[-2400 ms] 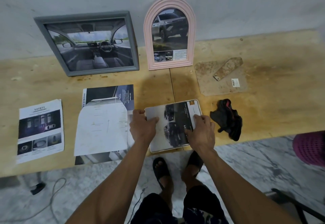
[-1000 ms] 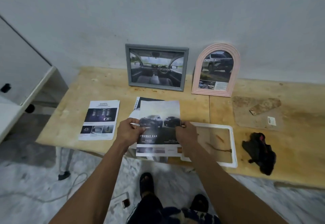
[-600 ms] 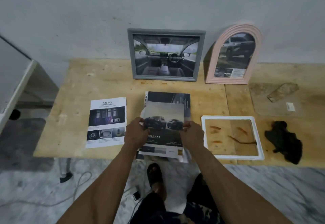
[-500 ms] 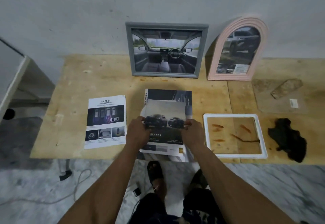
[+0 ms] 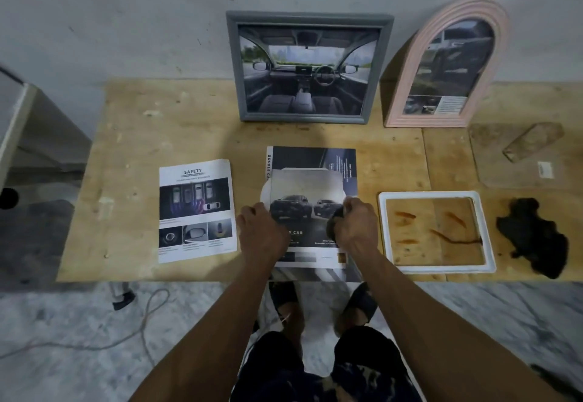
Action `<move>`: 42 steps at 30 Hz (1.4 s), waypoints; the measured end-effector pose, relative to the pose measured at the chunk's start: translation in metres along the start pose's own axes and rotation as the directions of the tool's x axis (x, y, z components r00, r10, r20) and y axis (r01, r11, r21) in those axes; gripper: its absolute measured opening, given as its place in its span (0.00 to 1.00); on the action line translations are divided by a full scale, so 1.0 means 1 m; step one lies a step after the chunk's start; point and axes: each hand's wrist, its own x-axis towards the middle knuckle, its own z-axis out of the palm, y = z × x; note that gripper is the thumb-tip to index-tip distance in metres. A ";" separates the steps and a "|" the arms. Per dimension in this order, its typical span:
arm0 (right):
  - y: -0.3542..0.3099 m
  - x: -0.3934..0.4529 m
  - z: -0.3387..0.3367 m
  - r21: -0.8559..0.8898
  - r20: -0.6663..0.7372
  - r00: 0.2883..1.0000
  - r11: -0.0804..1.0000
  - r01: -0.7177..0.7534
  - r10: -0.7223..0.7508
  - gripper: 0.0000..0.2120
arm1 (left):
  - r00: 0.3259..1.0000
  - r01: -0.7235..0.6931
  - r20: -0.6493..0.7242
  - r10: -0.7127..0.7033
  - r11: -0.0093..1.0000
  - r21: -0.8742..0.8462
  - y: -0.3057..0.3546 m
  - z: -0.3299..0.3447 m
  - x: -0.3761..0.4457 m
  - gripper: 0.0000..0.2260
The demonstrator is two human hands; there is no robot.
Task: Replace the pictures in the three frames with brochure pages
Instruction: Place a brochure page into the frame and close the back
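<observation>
A brochure page with two dark cars [image 5: 304, 209] lies on a pile of brochure sheets [image 5: 312, 157] near the table's front edge. My left hand [image 5: 260, 234] grips its left edge and my right hand [image 5: 355, 225] pinches its right edge. An empty white frame [image 5: 437, 195] lies flat to the right, with bare table showing through it. A grey frame [image 5: 310, 16] with a car-interior picture and a pink arched frame [image 5: 407, 86] with a car picture lean on the wall. A "Safety" brochure page [image 5: 195, 209] lies to the left.
A dark cloth [image 5: 536, 237] lies right of the white frame. A clear panel with a brown piece [image 5: 533, 144] sits at the back right. The wooden table [image 5: 142, 136] ends just in front of my hands. A cable [image 5: 138, 316] trails on the floor.
The picture has come out of the white frame, which now lies empty at the right. Both hands carried the two-car page left onto the brochure pile and lowered it.
</observation>
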 end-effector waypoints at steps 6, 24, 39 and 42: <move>-0.035 -0.017 0.005 0.058 -0.007 0.995 0.993 0.098 -0.098 0.21 | 0.995 0.016 -0.095 -0.026 0.995 -0.101 -0.015 -0.027 0.006 0.24; -0.156 -0.059 0.101 0.266 0.354 0.921 0.962 0.066 -0.161 0.20 | 0.902 0.334 -0.190 -0.388 0.906 -0.260 -0.126 -0.114 0.057 0.23; -0.159 -0.051 0.051 0.536 0.345 0.934 0.836 -0.114 -0.094 0.24 | 0.938 0.163 -0.066 -0.341 0.599 -0.784 -0.077 -0.152 0.039 0.10; -0.146 -0.045 0.015 0.607 0.253 0.962 0.791 -0.074 -0.104 0.31 | 0.954 0.106 -0.057 -0.293 0.511 -0.853 -0.046 -0.160 0.031 0.11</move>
